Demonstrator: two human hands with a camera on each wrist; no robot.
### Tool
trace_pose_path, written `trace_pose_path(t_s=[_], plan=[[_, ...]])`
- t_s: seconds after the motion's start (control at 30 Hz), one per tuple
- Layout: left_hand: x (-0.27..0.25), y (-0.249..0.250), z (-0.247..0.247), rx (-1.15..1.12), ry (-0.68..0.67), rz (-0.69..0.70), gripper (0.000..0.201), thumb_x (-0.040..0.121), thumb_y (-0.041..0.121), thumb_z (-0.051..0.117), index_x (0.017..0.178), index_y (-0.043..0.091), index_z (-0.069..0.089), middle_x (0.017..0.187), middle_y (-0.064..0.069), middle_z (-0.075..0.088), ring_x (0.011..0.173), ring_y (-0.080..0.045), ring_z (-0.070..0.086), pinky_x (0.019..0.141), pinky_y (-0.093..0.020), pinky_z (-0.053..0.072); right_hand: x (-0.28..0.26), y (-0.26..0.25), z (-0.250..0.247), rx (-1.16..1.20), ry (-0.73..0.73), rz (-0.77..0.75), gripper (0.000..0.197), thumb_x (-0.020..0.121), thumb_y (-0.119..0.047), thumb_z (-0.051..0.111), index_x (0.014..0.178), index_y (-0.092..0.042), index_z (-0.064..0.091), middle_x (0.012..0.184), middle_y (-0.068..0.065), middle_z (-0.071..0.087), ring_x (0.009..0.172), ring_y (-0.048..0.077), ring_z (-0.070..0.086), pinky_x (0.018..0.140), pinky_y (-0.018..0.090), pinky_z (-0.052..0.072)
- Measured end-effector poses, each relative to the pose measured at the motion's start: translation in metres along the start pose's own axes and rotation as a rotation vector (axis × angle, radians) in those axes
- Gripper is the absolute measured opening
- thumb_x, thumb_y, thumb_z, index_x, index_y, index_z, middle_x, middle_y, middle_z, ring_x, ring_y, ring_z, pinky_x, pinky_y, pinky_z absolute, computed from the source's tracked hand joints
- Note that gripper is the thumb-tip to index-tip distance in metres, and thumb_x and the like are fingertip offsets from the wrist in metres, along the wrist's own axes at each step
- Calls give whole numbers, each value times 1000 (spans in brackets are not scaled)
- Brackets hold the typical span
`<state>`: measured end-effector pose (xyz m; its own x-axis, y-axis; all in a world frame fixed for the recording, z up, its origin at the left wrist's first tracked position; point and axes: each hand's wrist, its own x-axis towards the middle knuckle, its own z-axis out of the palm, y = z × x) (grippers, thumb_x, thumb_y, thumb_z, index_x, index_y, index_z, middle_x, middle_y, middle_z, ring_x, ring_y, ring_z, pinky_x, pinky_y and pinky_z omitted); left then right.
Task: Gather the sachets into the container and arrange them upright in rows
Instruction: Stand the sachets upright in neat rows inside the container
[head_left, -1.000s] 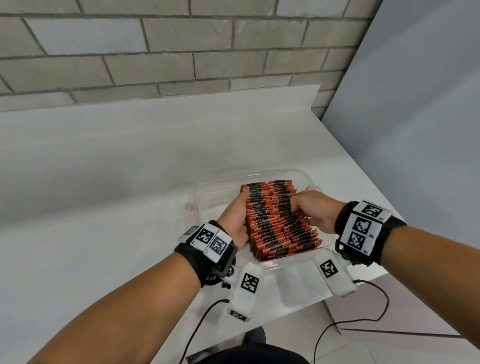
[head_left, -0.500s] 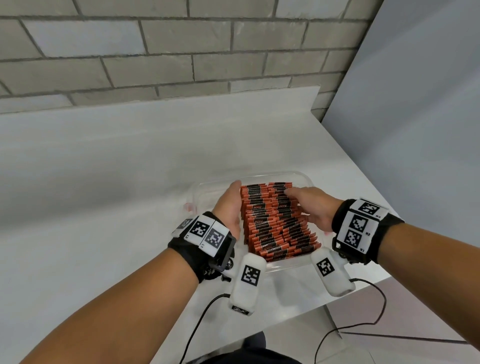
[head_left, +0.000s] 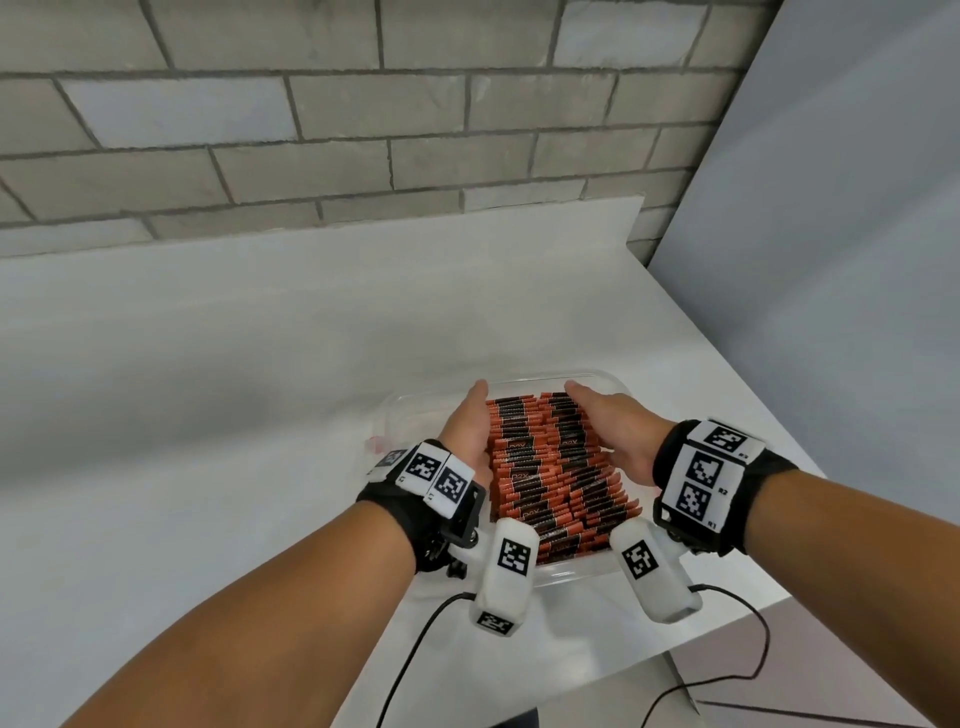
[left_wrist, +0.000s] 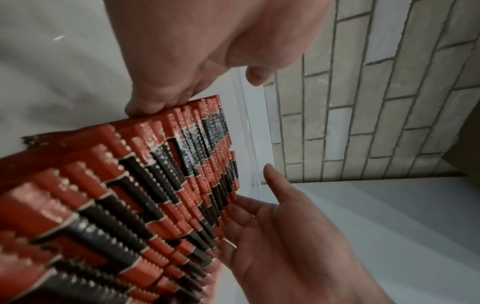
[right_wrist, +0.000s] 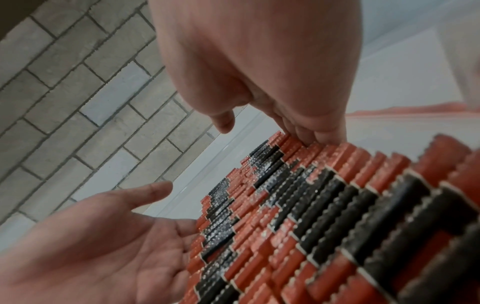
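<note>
Setting: white counter (head_left: 208, 415) below a grey brick wall (head_left: 311, 130).
Left hand (head_left: 467, 431): fingers straight, pressed flat against the sachets' left side.
Right hand (head_left: 618, 431): likewise flat against their right side.
Sachets (head_left: 550, 467): upright rows, lower centre, inside the clear container (head_left: 608, 382).

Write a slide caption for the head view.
Both hands, left hand and right hand, flank rows of sachets in the clear container.

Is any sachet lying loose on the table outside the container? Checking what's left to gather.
No, in the head view all sachets sit inside the container; the table shows none.
</note>
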<state>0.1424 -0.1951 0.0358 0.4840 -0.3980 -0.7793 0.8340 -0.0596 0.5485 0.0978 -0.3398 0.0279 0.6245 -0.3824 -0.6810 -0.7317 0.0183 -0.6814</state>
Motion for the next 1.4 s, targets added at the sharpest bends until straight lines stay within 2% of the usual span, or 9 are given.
trace_pose_path(t_s=[0.1, 0.23, 0.33, 0.5, 0.83, 1.1, 1.23, 1.3, 1.4], plan=[[6, -1, -6, 7, 36, 24, 63, 102, 48, 31, 145, 3, 29, 141, -13, 43, 129, -28, 44, 94, -39, 40, 4, 3, -4, 1, 19, 4, 54, 95, -54, 40, 120, -9, 57, 114, 8, 65, 103, 20, 59, 92, 34, 44], [9, -2, -5, -11, -4, 24, 59, 99, 53, 32, 129, 6, 51, 107, -13, 63, 89, -22, 61, 60, -32, 45, 6, 3, -2, 8, -1, 28, 55, 95, -56, 39, 120, -10, 56, 113, 7, 65, 103, 21, 60, 91, 35, 45], [14, -2, -6, -12, 20, 17, 50, 99, 52, 33, 95, 8, 56, 88, -9, 62, 77, -19, 60, 54, -28, 43, 8, 2, -3, -8, 16, 23, 58, 93, -59, 39, 124, -11, 55, 118, 5, 63, 110, 21, 57, 102, 39, 41], [15, -2, -5, -13, 13, 20, 59, 98, 54, 36, 124, 4, 53, 98, -11, 65, 83, -21, 62, 58, -30, 44, 8, -1, -1, -9, 2, 35, 54, 94, -57, 39, 116, -11, 58, 110, 6, 66, 101, 20, 60, 88, 34, 45], [22, -1, -7, 16, 36, 55, 59, 97, 55, 36, 127, 7, 52, 95, -9, 65, 83, -19, 61, 58, -30, 42, 9, -4, 1, -48, 13, 55, 62, 93, -60, 39, 128, -10, 53, 125, 7, 59, 115, 23, 53, 105, 42, 37], [23, -3, -7, -18, -14, 44, 60, 97, 55, 37, 133, 8, 49, 99, -9, 63, 85, -19, 61, 59, -31, 43, 6, -5, 2, -28, 2, 61, 47, 96, -55, 39, 109, -14, 55, 98, 1, 63, 84, 12, 57, 69, 30, 41], [19, -2, -6, -20, -19, 45, 61, 97, 55, 36, 133, 7, 48, 97, -10, 62, 83, -19, 60, 60, -31, 43, 3, -6, 3, -33, 7, 60, 51, 95, -57, 39, 115, -13, 56, 112, 5, 64, 93, 16, 58, 79, 32, 42], [16, -1, -6, 10, 7, 49, 54, 98, 53, 34, 129, 11, 49, 97, -11, 60, 80, -16, 55, 75, -31, 45, 2, -7, 3, -63, 21, 62, 58, 94, -59, 37, 124, -11, 54, 123, 7, 60, 108, 20, 55, 94, 35, 39], [9, 1, -10, 125, 51, 23, 33, 102, 43, 31, 82, 22, 45, 74, -5, 42, 72, -14, 40, 88, -31, 40, -1, -2, -3, -128, 31, 85, 66, 93, -62, 34, 134, -11, 48, 132, 7, 55, 122, 25, 48, 109, 40, 29]])
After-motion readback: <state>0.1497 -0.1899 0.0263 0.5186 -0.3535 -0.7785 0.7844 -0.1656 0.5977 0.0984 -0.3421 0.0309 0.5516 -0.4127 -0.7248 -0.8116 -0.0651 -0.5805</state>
